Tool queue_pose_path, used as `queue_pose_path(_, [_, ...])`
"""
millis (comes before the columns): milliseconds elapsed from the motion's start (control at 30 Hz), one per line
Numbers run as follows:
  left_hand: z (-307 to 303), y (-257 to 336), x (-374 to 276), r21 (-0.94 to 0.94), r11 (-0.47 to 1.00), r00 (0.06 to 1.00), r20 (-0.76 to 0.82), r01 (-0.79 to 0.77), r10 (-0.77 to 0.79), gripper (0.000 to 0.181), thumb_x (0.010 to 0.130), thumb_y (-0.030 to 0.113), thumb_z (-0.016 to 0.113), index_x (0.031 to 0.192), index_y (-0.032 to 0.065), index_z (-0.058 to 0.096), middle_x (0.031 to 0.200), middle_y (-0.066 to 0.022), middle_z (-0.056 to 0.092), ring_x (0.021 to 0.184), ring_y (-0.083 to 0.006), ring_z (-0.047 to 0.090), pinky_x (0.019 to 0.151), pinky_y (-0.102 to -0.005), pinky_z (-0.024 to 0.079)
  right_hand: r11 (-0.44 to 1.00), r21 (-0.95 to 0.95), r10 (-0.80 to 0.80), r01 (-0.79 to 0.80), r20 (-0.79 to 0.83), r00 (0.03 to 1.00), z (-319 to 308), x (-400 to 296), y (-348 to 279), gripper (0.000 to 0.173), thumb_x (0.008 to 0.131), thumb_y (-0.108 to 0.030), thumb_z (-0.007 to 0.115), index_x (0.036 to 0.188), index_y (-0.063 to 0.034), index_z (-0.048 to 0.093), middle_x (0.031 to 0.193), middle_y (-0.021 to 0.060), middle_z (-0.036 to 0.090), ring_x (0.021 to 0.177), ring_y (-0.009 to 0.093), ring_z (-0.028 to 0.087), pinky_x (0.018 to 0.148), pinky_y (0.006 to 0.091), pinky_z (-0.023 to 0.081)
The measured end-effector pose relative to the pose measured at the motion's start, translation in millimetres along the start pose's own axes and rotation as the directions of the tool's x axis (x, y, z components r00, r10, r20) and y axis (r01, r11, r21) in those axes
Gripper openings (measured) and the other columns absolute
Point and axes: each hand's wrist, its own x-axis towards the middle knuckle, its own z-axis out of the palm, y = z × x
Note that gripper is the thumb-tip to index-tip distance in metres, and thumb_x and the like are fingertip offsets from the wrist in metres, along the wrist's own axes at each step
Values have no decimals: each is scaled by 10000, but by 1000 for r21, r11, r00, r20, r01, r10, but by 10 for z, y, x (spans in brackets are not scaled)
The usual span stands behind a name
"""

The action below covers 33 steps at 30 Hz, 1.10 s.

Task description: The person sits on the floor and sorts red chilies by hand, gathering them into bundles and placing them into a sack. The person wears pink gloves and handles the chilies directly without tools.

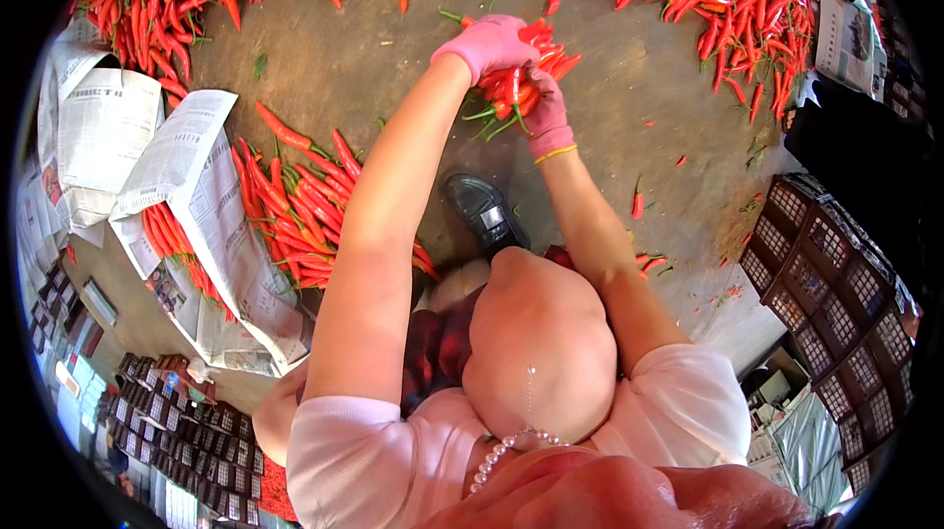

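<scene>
In front of me, above the floor, a bunch of red chili peppers is held between both hands, with several green stems hanging toward me. My left hand, in a pink glove, is closed over the bunch's left and upper side. A stem and part of a chili stick out beyond that glove. On the right side of the bunch, my right hand, in a pink glove with a yellow cuff edge, curls its fingers around the peppers. The fingertips are partly hidden by the peppers.
Piles of red chilies curve along the far side. Left of my legs lie aligned chilies beside a newspaper-lined container with more chilies. Dark plastic crates stand at right. My black shoe rests on the concrete floor.
</scene>
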Motion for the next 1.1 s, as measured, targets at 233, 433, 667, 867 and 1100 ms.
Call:
queue_pose_path(233, [-160, -232, 61, -685, 721, 993, -115, -99, 27, 694, 804, 249, 761, 1392, 25, 469, 1157, -54, 667, 1010, -138, 629, 869, -291, 506, 895, -418, -95, 155, 161, 982, 650, 398, -407, 293, 776, -58, 603, 1068, -34, 603, 959, 29, 644, 896, 156, 621, 809, 316, 511])
queue_pose_path(433, [-992, -92, 747, -685, 658, 915, -404, -314, 16, 312, 829, 218, 729, 1048, 0, 684, 910, -62, 716, 845, -163, 657, 796, -306, 518, 731, -648, -56, 212, 252, 966, 1356, 1629, -833, 248, 785, -64, 632, 1030, -35, 602, 916, 18, 665, 857, 128, 620, 780, 311, 491])
queue_pose_path(667, [523, -258, 24, -827, 156, 798, -562, -540, -216, 387, 906, 142, 670, 1251, -10, 582, 1134, -57, 659, 1018, -143, 616, 884, -306, 499, 355, -935, 415, 16, 173, 893, 729, 1175, -953, 445, 766, -16, 675, 1193, 1, 550, 994, 36, 650, 881, 118, 603, 760, 287, 518])
queue_pose_path(867, [1158, -358, -1158, -944, 28, 893, -320, -329, -317, 439, 928, 94, 611, 1352, 31, 513, 1293, -90, 590, 1130, -183, 599, 970, -339, 481, 396, -918, 364, -26, 131, 922, 606, -213, -398, 747, 716, -20, 735, 1402, -10, 439, 1060, 45, 639, 909, 111, 588, 813, 279, 528])
queue_pose_path(1100, [1081, -729, -1205, -810, 84, 796, -586, -580, -152, 460, 922, 73, 602, 1368, -2, 514, 1362, -137, 557, 1249, -240, 552, 1049, -404, 444, 214, -977, 553, -12, 111, 825, 804, 245, -124, 553, 721, -65, 739, 1244, 7, 574, 913, 38, 673, 771, 108, 610, 662, 299, 529])
